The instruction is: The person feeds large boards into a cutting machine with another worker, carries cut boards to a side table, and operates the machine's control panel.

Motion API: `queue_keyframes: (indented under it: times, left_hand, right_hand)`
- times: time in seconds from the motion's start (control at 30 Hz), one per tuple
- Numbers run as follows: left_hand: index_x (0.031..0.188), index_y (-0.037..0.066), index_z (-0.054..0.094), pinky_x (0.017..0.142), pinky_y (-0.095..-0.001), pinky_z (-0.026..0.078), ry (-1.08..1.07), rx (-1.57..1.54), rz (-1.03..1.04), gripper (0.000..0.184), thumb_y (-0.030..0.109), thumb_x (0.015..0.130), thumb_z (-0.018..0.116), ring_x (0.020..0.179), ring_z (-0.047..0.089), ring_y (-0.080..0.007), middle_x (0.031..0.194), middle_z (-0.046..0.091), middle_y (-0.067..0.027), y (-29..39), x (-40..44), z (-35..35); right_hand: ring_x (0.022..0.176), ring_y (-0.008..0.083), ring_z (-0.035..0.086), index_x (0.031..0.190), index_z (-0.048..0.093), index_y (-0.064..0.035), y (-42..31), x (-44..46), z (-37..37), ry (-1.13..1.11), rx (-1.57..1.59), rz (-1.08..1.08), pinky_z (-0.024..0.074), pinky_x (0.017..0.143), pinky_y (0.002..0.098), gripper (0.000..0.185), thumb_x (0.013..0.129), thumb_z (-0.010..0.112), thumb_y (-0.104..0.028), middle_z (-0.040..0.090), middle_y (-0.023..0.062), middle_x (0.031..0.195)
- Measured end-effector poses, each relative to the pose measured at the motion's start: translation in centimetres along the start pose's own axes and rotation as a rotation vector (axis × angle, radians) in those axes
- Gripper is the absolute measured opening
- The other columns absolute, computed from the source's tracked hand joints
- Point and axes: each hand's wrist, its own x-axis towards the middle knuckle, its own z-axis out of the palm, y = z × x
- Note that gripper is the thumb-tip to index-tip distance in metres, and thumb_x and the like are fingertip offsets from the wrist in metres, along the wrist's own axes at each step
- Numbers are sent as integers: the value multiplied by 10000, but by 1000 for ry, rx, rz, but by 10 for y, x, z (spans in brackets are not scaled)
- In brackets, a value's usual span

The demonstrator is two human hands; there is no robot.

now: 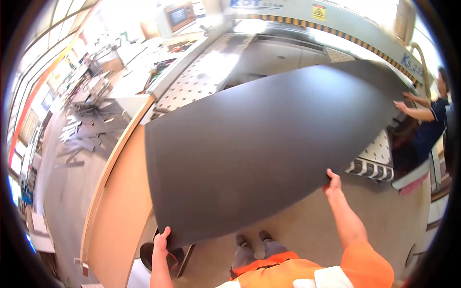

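A large dark grey panel (259, 149) spans the middle of the head view, reaching from my body toward the machine. At its near left corner my left hand (161, 241) grips the edge, thumb up on the face and fingers hidden beneath. Farther right along the near edge, my right hand (332, 184) holds the panel in the same way. A co-worker (427, 125) in a dark shirt stands at the far right end, both hands at the panel's edge there. Under the panel, part of the machine's perforated white bed (379, 149) shows.
A machine gantry (336, 31) with black and yellow striping crosses the back. On the left stands a wooden board table (120, 201). Dark offcuts (91, 134) lie on the floor beyond it. A monitor (179, 17) stands at the back. A round dark object (148, 252) is near my left hand.
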Motion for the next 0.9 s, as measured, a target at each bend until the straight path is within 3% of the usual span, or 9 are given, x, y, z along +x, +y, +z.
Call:
queue_keyframes:
  times: [0.13, 0.3, 0.33, 0.43, 0.47, 0.63, 0.9]
  left_hand:
    - [1308, -34, 581, 976, -489, 505, -50, -45, -78, 508, 367, 996, 610, 1140, 632, -300, 1259, 662, -140, -24, -21, -9]
    - [1418, 13, 492, 1076, -548, 444, -401, -70, -256, 502, 296, 1012, 577, 1290, 551, -324, 1383, 591, -120, -39, -49, -32]
    - [1428, 12, 490, 1084, -505, 430, -409, -149, -196, 518, 306, 1012, 583, 1272, 556, -317, 1382, 595, -110, -21, -75, -12]
    - [1406, -5, 517, 1078, -441, 418, 85, -284, -18, 525, 339, 1015, 582, 1221, 574, -304, 1380, 597, -109, -56, -45, -10]
    - [1369, -38, 547, 1077, -391, 395, 150, -188, 52, 549, 380, 1015, 580, 1190, 571, -290, 1367, 599, -118, -60, -53, -11]
    - [1319, -79, 563, 1059, -393, 420, 242, -185, 144, 490, 327, 1046, 526, 1175, 578, -265, 1324, 609, -128, -103, -88, -29]
    - [1244, -123, 579, 984, -415, 486, 381, -269, 110, 534, 370, 1042, 535, 1100, 616, -275, 1249, 639, -157, -163, -170, -63]
  right_hand:
    - [1081, 258, 641, 1183, 625, -13, 4, 9, 9, 63, 47, 8, 528, 944, 416, 320, 922, 684, -190, 681, 89, 1161]
    - [1055, 265, 641, 1192, 622, -15, 4, 14, 22, 110, 12, -38, 536, 917, 427, 333, 936, 687, -218, 672, 111, 1176]
    - [1058, 272, 641, 1219, 611, -11, 7, 17, 25, 119, -7, -35, 530, 924, 438, 371, 938, 680, -242, 665, 117, 1196]
    - [1078, 277, 632, 1214, 611, -12, 16, 42, 33, 45, -95, -10, 523, 931, 458, 384, 945, 660, -282, 663, 118, 1204]
    - [1110, 281, 620, 1222, 610, -10, 22, 48, 38, 23, -114, -31, 507, 958, 472, 399, 954, 633, -305, 661, 122, 1215]
    - [1143, 318, 599, 1232, 608, 9, 40, 52, 57, -16, -115, 36, 471, 1013, 489, 410, 959, 620, -296, 648, 147, 1250]
    - [1255, 355, 541, 1315, 574, -8, 81, 7, 94, -19, -208, 132, 382, 1103, 544, 480, 992, 551, -362, 576, 154, 1389]
